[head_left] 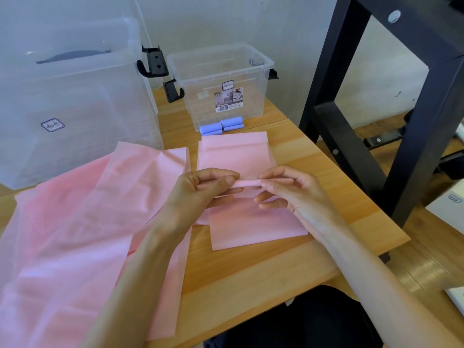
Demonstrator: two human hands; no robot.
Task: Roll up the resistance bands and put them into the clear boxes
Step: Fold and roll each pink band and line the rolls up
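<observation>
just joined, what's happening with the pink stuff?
A person is starting to roll a pink resistance band on the wooden table. The left hand and right hand pinch the small rolled edge between fingers and thumbs. More pink bands lie flat to the left. Blue rolled bands sit on the table in front of the small clear box, not inside it. A bigger clear box stands at left.

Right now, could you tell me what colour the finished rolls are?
Light blue rolls, clearest in the head view.
</observation>
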